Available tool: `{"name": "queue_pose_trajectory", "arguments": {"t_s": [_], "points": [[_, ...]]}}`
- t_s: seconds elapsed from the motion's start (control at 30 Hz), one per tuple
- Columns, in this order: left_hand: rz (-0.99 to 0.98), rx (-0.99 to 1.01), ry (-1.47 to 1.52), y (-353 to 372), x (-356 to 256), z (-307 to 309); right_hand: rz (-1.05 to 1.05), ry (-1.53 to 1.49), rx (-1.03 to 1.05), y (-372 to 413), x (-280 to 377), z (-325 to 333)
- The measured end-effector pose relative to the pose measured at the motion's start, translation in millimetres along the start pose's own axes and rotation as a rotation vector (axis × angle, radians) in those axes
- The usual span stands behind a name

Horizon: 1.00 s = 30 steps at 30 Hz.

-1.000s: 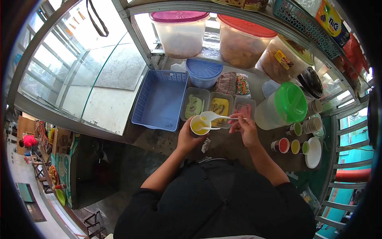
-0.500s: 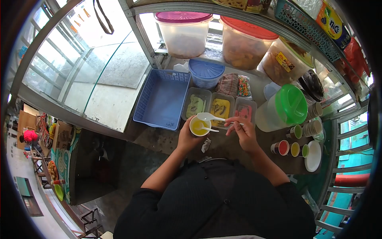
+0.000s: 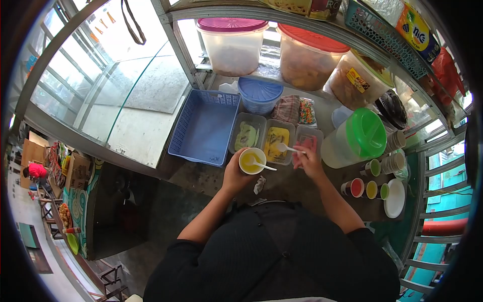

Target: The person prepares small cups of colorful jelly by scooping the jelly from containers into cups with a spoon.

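Observation:
My left hand (image 3: 238, 172) is wrapped round a paper cup (image 3: 243, 168) of yellow liquid, with a white plastic spoon (image 3: 264, 165) leaning in it. Between the fingers of my right hand (image 3: 308, 162) is a second white spoon (image 3: 288, 148), its bowl over the yellow tub. Three clear plastic tubs stand in a row beyond my hands: one with green contents (image 3: 246, 135), one with yellow contents (image 3: 276, 141) and one with pink contents (image 3: 311, 138). My right hand overlaps the near part of the pink tub. A crumpled white tissue (image 3: 259, 184) lies near the cup.
A blue basket (image 3: 204, 128) stands left of the tubs, a blue-lidded container (image 3: 260, 94) behind them. To the right are a green-lidded jug (image 3: 349, 138), several filled cups (image 3: 356, 187), stacked cups (image 3: 392, 164) and a white plate (image 3: 395, 199). A shelf (image 3: 231, 11) runs overhead.
My right hand has moved its spoon away from the cup, right and forward to the yellow tub. The left hand holds the cup in nearly the same place.

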<state>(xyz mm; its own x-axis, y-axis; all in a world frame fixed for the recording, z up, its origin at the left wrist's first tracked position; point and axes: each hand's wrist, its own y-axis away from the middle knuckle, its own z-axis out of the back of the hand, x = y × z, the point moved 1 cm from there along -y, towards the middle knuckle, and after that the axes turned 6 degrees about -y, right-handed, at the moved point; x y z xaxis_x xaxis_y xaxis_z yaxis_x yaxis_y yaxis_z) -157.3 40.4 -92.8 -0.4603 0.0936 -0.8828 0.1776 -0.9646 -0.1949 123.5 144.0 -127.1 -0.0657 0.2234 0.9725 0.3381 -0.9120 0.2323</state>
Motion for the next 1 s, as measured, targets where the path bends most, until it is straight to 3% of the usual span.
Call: {"name": "queue_pose_trajectory", "arguments": {"t_s": [0.1, 0.2, 0.3, 0.4, 0.5, 0.6, 1.0], "points": [[-0.011, -0.008, 0.000, -0.2, 0.5, 2.2, 0.268, 0.436, 0.023, 9.8, -10.6, 2.0], [-0.032, -0.023, 0.012, -2.6, 3.9, 0.6, 0.637, 1.210, -0.345, 30.4, 35.9, -16.5], [-0.030, -0.034, 0.046, -5.1, 2.4, 0.1, 0.840, 1.035, -0.312, 40.4, 74.6, -30.2], [-0.074, -0.039, 0.002, -7.5, -2.5, 0.8, 0.379, 0.315, 0.194, 51.9, 78.7, -53.3], [-0.157, -0.066, -0.097, -10.0, -4.2, 1.6, 0.370, 0.252, 0.252, 61.3, 90.8, -78.6], [-0.197, -0.097, -0.171, -10.3, -8.9, 5.2, 0.242, -0.034, 0.222, 49.0, 66.5, -86.0], [-0.117, -0.146, -0.170, -15.9, -12.5, 23.8, 0.419, -0.056, 0.134, 54.8, 77.2, -83.4]]}}
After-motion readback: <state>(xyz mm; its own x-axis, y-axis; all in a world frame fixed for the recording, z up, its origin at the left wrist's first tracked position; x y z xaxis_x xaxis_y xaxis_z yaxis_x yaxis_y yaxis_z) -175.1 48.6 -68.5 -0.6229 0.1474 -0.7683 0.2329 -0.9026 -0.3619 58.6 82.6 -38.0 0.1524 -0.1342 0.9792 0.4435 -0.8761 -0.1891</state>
